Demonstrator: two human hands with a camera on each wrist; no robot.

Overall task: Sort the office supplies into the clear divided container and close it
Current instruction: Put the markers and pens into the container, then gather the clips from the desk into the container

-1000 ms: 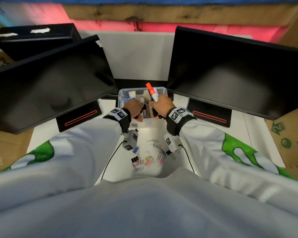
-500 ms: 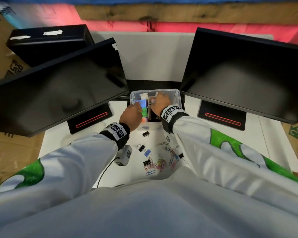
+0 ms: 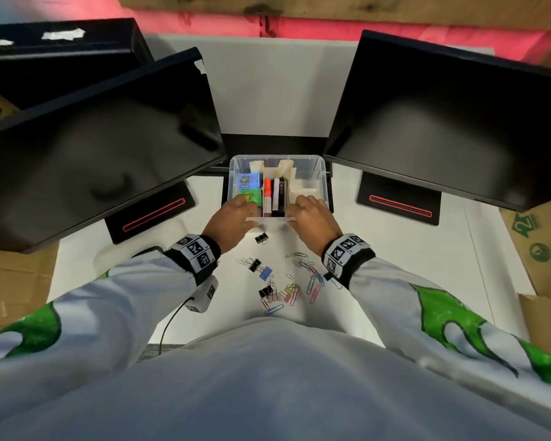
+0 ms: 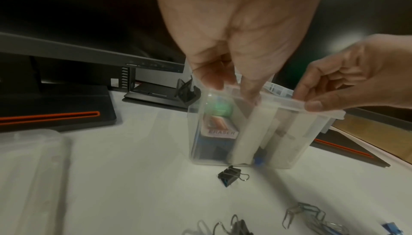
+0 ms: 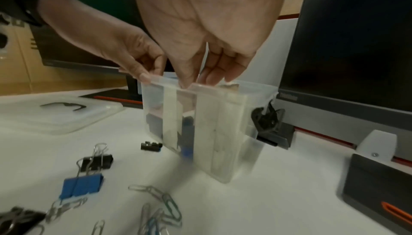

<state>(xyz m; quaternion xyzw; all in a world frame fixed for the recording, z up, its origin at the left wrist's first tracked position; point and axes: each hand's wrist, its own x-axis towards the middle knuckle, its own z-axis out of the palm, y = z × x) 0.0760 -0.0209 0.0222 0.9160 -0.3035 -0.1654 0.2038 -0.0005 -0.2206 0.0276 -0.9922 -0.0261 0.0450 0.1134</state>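
The clear divided container (image 3: 322,178) stands on the white desk between two monitors. Blue and green erasers (image 3: 248,187) fill its left compartment, and an orange marker (image 3: 267,194) lies with a white and a black one in the middle. My left hand (image 3: 250,214) pinches the near rim on the left and my right hand (image 3: 291,214) pinches it on the right. The wrist views show the same pinch: left hand (image 4: 231,87), right hand (image 5: 200,80), container (image 4: 289,141) (image 5: 223,133). Loose paper clips (image 3: 299,288) and binder clips (image 3: 261,239) lie in front.
The clear lid (image 5: 55,117) (image 4: 29,168) lies flat on the desk to the left. A left monitor (image 3: 93,160) and a right monitor (image 3: 452,122) overhang the container's sides, their bases beside it. Cardboard borders the desk on both sides.
A second ago my right hand held the orange marker over the container; it now lies in the middle compartment. Both hands have drawn back to the near rim.
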